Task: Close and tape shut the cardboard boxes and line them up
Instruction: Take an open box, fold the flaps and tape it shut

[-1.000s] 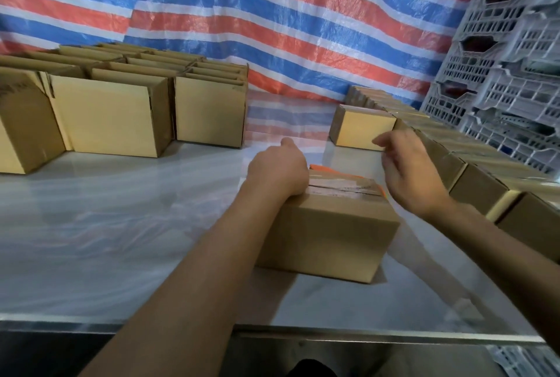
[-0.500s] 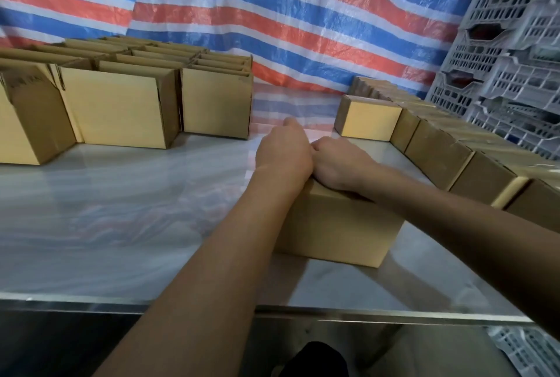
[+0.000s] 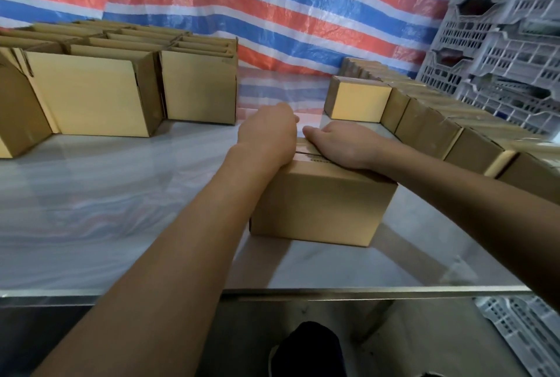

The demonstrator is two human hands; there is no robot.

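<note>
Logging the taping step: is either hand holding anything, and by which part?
The right hand presses flat on top of the box, no grip. The left hand is curled on its left side; what it holds, if anything, is hidden.

open boxes (image 3: 91, 92) left — row (image 3: 424, 126) right

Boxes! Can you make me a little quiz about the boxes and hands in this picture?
1. True or false: the left hand and the right hand both lie on the middle box.
2. Where on the table do the open boxes stand? A: left side. B: right side. C: front edge.
3. Fill in: behind the closed row stand grey plastic ____.
Key: 1 true; 2 A; 3 crates.
</note>
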